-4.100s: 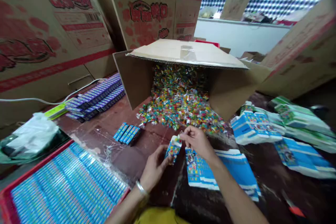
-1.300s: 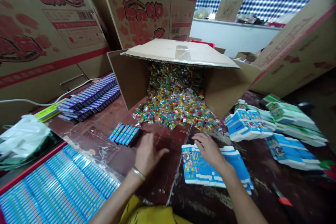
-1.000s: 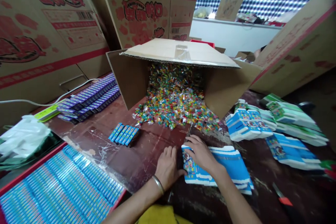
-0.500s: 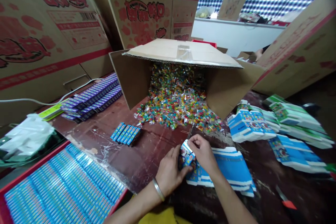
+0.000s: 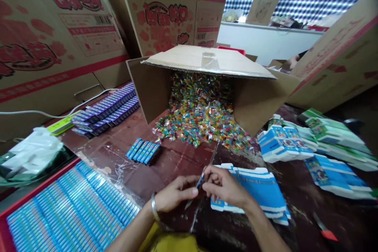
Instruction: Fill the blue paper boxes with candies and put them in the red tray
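Between my hands a small blue carton (image 5: 200, 181) stands tilted, seen nearly edge-on. My left hand (image 5: 174, 195), with a bangle at the wrist, grips its left side between thumb and fingers. My right hand (image 5: 224, 184) is closed with curled fingers on its upper right side. Under my right forearm lies a stack of flat blue cartons (image 5: 260, 193). Small wrapped packs of colourful candy (image 5: 203, 122) spill from a cardboard box (image 5: 180, 57) lying open toward me. A short row of filled blue cartons (image 5: 143, 151) sits left of my hands.
At lower left is a red tray (image 5: 38, 187) packed with blue cartons. Purple cartons (image 5: 109, 108) are stacked behind it. More blue flat cartons (image 5: 283, 141) and green cartons (image 5: 336, 130) lie right. A cutter (image 5: 327, 234) rests at lower right. Another person's hand (image 5: 293, 61) shows at the back.
My hands have drawn down toward me, and the small carton has turned from showing its printed face to nearly edge-on. My left hand has shifted left and its fingers have moved off the carton's front.
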A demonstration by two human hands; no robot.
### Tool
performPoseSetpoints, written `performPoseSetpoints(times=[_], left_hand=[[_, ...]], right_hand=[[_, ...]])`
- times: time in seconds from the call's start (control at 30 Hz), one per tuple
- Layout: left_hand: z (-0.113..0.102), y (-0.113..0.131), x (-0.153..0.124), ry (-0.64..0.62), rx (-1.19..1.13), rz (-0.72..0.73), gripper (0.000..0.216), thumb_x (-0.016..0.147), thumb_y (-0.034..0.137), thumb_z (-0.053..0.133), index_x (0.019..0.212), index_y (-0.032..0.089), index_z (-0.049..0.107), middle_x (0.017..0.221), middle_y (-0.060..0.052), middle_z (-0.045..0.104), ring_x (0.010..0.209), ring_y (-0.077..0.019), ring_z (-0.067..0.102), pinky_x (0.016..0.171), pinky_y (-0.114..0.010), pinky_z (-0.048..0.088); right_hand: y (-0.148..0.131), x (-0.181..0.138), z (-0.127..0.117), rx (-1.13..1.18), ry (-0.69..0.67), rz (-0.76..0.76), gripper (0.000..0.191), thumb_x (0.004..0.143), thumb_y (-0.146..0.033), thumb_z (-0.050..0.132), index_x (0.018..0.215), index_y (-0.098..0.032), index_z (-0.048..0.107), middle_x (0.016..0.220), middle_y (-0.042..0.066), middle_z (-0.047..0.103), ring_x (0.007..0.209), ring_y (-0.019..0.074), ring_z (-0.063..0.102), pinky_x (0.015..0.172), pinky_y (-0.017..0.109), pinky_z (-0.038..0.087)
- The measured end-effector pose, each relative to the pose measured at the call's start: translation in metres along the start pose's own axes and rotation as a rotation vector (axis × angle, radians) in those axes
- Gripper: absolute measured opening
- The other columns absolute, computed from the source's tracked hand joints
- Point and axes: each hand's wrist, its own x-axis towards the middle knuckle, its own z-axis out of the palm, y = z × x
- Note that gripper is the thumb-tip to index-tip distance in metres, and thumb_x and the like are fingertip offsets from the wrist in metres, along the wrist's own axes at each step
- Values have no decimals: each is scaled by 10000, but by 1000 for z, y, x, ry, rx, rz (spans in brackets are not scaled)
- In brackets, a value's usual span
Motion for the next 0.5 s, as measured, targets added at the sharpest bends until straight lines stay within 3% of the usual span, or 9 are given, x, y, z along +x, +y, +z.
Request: performPoseSetpoints(times=[0.07,0.1,0.17,0.27,0.33,0.43,0.5], left_hand=[[1,-4,-2,-8,12,-35,460,776,471,648,1065,114,670,878,-57,664,805,-189,567,748,-274,416],[2,-5,-2,15,-5,-38,445,779,476,644,1035,114,681,843,-51,659,773,-178,563,724,-264,416],[4,-8,0,122,-75,-13,411,789,465,638,1007,121,690,836,-54,660,748,-167,565,710,-260,425],[10,-13,4,344,-180,74,339,790,406,658,1003,143,688,913,-64,671,788,-172,584,746,-276,453],[13,-18,8,475,-212,119,288,777,366,679,956,140,693,906,-59,676,789,-174,596,754,-286,472],[17,-26,13,642,-199,158,221,735,320,724,835,129,677,784,-28,660,686,-140,591,686,-257,485],[19,-27,14,727,-166,213,245,705,282,752,884,160,637,737,7,629,639,-118,573,638,-231,481]], right_hand=[[-2,1,-7,-5,-184,98,216,794,-374,634,906,-193,599,585,-37,622,432,105,560,426,192,436],[-4,2,-9,-12,-203,118,232,783,-389,645,893,-189,605,574,-34,624,417,107,556,411,190,427],[-6,5,-11,2,-37,77,265,793,-420,632,929,-194,601,598,-28,632,428,108,553,411,190,416],[-5,12,-1,38,323,-80,353,791,-413,648,1077,-220,572,802,4,666,656,142,618,552,218,470],[1,16,11,-20,415,-134,298,775,-404,671,988,-201,624,817,4,657,752,163,607,629,230,469],[12,19,32,-121,521,-128,310,832,-426,595,680,-159,627,594,-22,568,600,132,532,546,214,411],[18,22,41,-81,600,-135,281,849,-415,577,771,-157,655,600,-20,573,586,131,526,544,217,412]])
